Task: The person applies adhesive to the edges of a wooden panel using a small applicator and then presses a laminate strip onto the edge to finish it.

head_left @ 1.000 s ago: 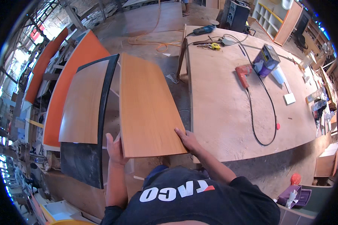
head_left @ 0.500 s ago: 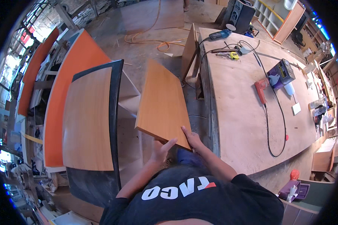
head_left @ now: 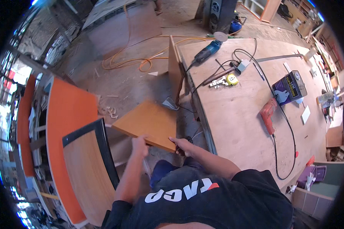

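Observation:
Both hands grip the near edge of a wood-coloured board (head_left: 151, 121), which slopes away from me over the floor. My left hand (head_left: 140, 145) is closed on the edge's left part, fingers partly under it. Toward the right corner, my right hand (head_left: 182, 145) is closed on the same edge, thumb on top. Left of the board stands a wood-faced panel (head_left: 86, 160) with a black border, beside a large orange panel (head_left: 65, 114). To the right is a workbench (head_left: 233, 122), with another upright board (head_left: 175, 68) at its far left end.
The bench carries an angle grinder (head_left: 208, 51), a yellow tape measure (head_left: 231, 79), an orange-red drill (head_left: 268, 113) with its cable, and a dark can (head_left: 290, 87). An orange hose (head_left: 141, 63) snakes across the floor ahead. A black speaker (head_left: 219, 17) stands beyond the bench.
The board has come lower and turned flatter, its far end now nearer me. Both hands have stayed on its near edge, the left one shifting left. The whole view has turned somewhat.

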`<act>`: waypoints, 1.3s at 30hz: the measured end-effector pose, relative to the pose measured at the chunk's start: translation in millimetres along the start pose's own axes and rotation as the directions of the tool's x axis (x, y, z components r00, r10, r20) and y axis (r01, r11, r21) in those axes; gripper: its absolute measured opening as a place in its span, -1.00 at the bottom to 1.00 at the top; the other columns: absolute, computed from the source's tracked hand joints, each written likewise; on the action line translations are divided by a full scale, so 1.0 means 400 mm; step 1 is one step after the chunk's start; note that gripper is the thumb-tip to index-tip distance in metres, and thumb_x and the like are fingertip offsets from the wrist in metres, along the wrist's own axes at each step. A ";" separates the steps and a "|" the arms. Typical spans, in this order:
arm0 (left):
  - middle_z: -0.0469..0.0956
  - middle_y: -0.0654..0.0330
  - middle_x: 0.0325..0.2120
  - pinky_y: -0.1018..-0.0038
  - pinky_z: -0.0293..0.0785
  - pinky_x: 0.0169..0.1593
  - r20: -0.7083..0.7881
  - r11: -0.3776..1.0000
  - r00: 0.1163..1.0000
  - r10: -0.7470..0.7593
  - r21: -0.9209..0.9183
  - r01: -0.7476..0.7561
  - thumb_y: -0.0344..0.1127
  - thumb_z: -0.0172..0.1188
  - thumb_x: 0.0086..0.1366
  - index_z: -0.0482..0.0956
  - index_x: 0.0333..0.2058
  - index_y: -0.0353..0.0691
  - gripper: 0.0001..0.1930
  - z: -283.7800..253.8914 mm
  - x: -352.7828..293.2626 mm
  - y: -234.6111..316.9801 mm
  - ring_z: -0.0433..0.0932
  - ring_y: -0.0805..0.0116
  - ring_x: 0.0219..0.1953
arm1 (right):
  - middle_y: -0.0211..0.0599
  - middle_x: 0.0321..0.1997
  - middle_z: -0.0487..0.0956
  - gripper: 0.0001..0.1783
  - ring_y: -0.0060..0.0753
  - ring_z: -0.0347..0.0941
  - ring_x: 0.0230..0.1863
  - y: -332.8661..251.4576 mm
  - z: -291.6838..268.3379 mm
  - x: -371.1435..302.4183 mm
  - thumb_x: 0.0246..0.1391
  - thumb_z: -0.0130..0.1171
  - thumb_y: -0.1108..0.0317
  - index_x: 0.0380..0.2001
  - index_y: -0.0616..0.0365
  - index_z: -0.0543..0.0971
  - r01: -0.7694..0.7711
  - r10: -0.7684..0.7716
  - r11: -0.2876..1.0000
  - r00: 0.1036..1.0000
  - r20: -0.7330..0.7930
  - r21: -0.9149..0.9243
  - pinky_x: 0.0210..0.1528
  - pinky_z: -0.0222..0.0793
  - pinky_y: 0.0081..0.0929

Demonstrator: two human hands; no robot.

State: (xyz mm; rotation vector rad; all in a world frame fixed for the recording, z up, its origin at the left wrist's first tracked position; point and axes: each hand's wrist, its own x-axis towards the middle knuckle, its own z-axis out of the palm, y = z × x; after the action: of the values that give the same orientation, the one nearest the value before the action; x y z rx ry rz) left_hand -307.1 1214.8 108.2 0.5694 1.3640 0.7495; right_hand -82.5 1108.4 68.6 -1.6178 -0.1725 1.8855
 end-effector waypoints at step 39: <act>0.60 -0.08 -0.20 0.06 0.76 -0.40 0.251 0.618 0.866 -0.433 0.782 0.082 -0.49 0.17 0.21 0.39 0.10 -0.38 -0.54 0.561 1.237 0.624 0.72 -0.01 -0.27 | -0.04 -0.10 0.71 -0.41 -0.09 0.66 -0.05 -0.667 -0.113 0.096 0.12 0.41 0.00 0.06 0.22 0.61 0.209 -0.372 0.906 0.806 -0.460 -0.367 0.03 0.53 -0.23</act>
State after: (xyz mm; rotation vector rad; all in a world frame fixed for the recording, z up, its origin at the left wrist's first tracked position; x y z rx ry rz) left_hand -100.4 1765.6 2.9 1.0866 1.2655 -0.2528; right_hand 58.6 1325.5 156.0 -2.1106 -0.4668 1.1669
